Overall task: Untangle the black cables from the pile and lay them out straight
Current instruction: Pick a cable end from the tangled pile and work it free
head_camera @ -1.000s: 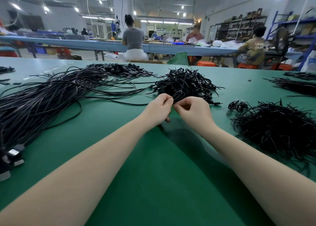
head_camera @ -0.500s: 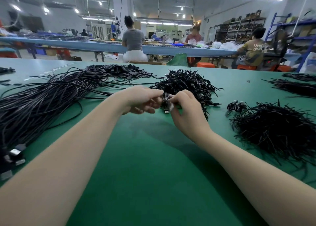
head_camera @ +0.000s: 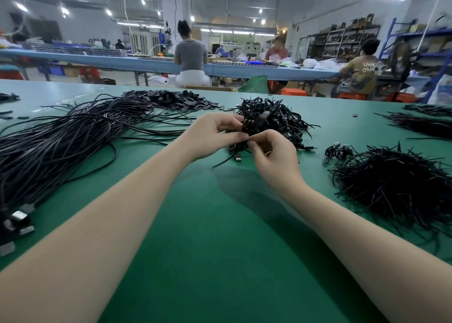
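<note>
A tangled pile of coiled black cables [head_camera: 276, 117] lies on the green table [head_camera: 220, 237] straight ahead. My left hand [head_camera: 212, 134] holds a small coiled black cable [head_camera: 252, 125] lifted just in front of that pile. My right hand [head_camera: 274, 156] pinches the lower part of the same coil between thumb and fingertips. One loose end with a metal plug [head_camera: 237, 158] hangs below the coil near the table. A long sheaf of straightened black cables [head_camera: 61, 139] stretches across the left side, its plugs [head_camera: 19, 221] at the near left edge.
A mound of short black ties [head_camera: 396, 183] fills the right side, with a small coiled cable [head_camera: 338, 151] beside it. Flat black pieces [head_camera: 171, 97] lie at the back. More black bundles [head_camera: 423, 124] lie far right. People sit at a blue bench [head_camera: 122, 62] behind.
Both hands lifted the coiled cable up from the pile's front edge and drew it slightly nearer. A plug end now hangs free beneath the coil.
</note>
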Motion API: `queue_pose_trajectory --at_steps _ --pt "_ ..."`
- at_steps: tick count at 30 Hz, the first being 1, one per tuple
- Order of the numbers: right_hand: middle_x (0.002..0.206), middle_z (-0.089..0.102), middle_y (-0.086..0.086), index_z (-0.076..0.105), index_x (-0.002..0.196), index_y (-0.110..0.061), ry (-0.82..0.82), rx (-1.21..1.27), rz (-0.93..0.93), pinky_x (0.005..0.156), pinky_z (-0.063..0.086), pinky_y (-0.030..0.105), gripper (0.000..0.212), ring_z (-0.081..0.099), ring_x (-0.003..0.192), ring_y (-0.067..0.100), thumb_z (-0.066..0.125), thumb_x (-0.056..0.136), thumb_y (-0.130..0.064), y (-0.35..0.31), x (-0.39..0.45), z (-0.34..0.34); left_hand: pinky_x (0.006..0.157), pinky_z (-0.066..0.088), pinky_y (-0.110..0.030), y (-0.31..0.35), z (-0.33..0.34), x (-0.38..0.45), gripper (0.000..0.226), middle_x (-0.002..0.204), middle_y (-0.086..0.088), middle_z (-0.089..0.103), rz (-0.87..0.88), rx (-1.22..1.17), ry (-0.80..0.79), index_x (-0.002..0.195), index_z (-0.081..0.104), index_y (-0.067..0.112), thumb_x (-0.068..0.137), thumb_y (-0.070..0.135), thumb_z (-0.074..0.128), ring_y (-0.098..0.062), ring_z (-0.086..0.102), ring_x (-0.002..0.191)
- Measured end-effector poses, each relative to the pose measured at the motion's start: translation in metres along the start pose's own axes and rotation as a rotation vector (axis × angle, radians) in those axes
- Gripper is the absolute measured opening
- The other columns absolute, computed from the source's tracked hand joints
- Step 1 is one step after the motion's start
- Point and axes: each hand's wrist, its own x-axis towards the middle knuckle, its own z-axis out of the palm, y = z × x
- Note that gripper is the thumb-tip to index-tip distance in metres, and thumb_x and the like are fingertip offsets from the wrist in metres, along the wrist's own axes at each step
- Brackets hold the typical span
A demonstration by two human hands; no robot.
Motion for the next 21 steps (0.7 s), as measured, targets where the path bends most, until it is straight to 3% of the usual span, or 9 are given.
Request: queue_pose_trajectory --at_steps 3,5,8,11,13,15,18,21 --pt "0.072 0.063 -0.015 0.062 0.079 -0.029 0.014 -0.015 -0.005 0.061 0.040 0.013 0.019 0.055 0.063 -0.003 0.063 0.088 -0.013 -0.003 0.002 -0.001 0.059 0.044 -0.014 0.000 0.005 0.001 0.010 0.069 0.008 0.057 -0.039 0.046 0.012 0.092 0.060 0.017 0.091 0.026 0.065 -0.003 0.052 0.060" --pt "0.076 0.063 -0.010 0.064 0.081 -0.024 0.026 -0.100 -0.060 0.065 0.043 0.021 0.015 0.057 0.070 0.004 0.063 0.088 -0.012 -0.005 0.002 -0.003 0.051 0.046 -0.017 0.003 0.006 0.002 0.011 0.059 0.005 0.049 -0.111 0.045 0.005 0.089 0.056 0.020 0.093 0.029 0.061 -0.009 0.049 0.057" --pt "0.081 0.063 0.006 0.066 0.083 -0.007 0.093 -0.314 -0.299 0.063 0.045 0.035 0.008 0.057 0.073 0.025 0.060 0.087 -0.008 -0.010 -0.001 -0.006 0.041 0.042 -0.014 0.011 0.009 0.003 0.007 0.055 0.005 0.059 -0.416 -0.275 -0.015 0.093 0.053 0.020 0.095 0.024 0.058 -0.006 0.053 0.045" --pt "0.075 0.058 0.016 0.063 0.077 0.003 0.147 -0.434 -0.481 0.056 0.040 0.036 0.011 0.053 0.065 0.034 0.059 0.086 -0.002 -0.009 -0.004 -0.006 0.038 0.036 -0.010 0.018 0.008 0.001 0.016 0.052 0.009 0.062 -0.605 -0.514 -0.042 0.085 0.057 0.019 0.098 0.019 0.048 -0.001 0.054 0.041" --pt "0.079 0.058 0.012 0.063 0.082 0.000 0.136 -0.312 -0.348 0.062 0.040 0.036 0.009 0.049 0.071 0.021 0.058 0.089 -0.003 -0.008 -0.003 -0.007 0.047 0.044 -0.014 0.018 0.006 0.002 0.016 0.062 0.006 0.068 -0.538 -0.539 -0.066 0.090 0.062 0.021 0.098 0.017 0.049 -0.005 0.065 0.054" --pt "0.084 0.058 0.003 0.066 0.088 -0.006 0.118 -0.215 -0.211 0.066 0.039 0.024 0.008 0.043 0.074 0.006 0.058 0.090 -0.006 -0.003 -0.002 -0.010 0.058 0.047 -0.019 0.017 0.004 -0.002 0.019 0.075 0.003 0.071 -0.428 -0.440 -0.105 0.094 0.066 0.023 0.095 0.008 0.054 -0.007 0.068 0.064" --pt "0.088 0.059 -0.004 0.069 0.094 -0.010 0.111 -0.180 -0.140 0.069 0.036 0.014 0.009 0.045 0.080 0.000 0.060 0.091 -0.010 0.002 -0.001 -0.011 0.062 0.048 -0.015 0.012 0.008 -0.005 0.032 0.080 0.001 0.067 -0.236 -0.248 -0.111 0.105 0.069 0.014 0.084 -0.010 0.063 -0.001 0.060 0.061" --pt "0.087 0.061 -0.007 0.071 0.095 -0.011 0.106 -0.159 -0.129 0.071 0.037 0.008 0.011 0.047 0.080 -0.002 0.062 0.091 -0.010 0.000 -0.002 -0.006 0.068 0.046 -0.016 0.010 0.013 -0.003 0.021 0.079 0.001 0.065 -0.153 -0.122 0.020 0.100 0.070 0.007 0.081 -0.004 0.070 0.000 0.059 0.064"
